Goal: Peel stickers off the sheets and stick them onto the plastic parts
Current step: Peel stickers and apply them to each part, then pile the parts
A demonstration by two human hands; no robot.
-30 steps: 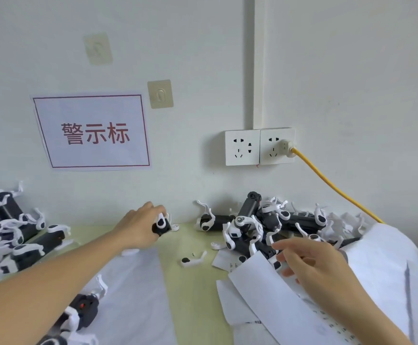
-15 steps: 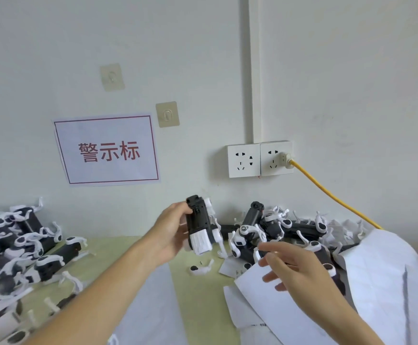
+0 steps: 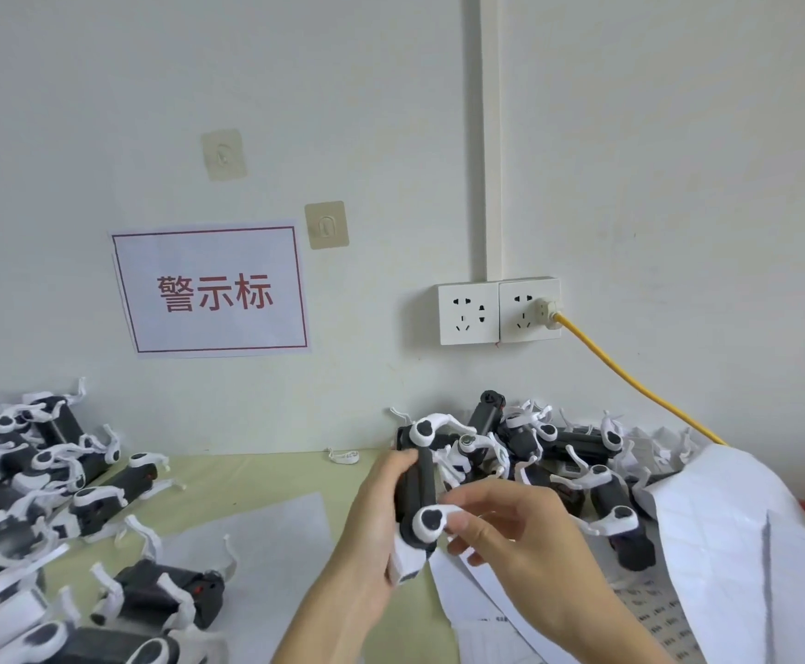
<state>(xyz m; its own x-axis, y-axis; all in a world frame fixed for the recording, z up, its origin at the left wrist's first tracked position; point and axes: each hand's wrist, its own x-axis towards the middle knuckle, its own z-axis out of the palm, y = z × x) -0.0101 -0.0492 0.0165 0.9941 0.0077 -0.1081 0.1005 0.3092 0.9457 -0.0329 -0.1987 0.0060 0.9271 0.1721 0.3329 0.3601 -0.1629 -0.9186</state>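
Note:
My left hand (image 3: 372,515) grips a black plastic part (image 3: 417,491) with white arms, held upright above the table's middle. My right hand (image 3: 510,524) pinches the part's lower white arm between thumb and fingers. White sticker sheets (image 3: 736,529) lie curled at the right, partly under my right arm; small printed stickers show on a sheet (image 3: 649,601) lower down. A heap of the same black-and-white parts (image 3: 558,448) sits against the wall behind my hands. No peeled sticker is visible on my fingers.
Another heap of parts (image 3: 41,476) fills the left side of the yellow-green table (image 3: 257,476). A white sheet (image 3: 266,539) lies in front of it. A yellow cable (image 3: 630,381) runs from the wall socket (image 3: 530,309) down to the right. A small white loose piece (image 3: 343,456) lies by the wall.
My left hand picked a part up from near the wall and brought it toward me. My right hand left the sheets and took hold of the part's white arm. The camera tilted up.

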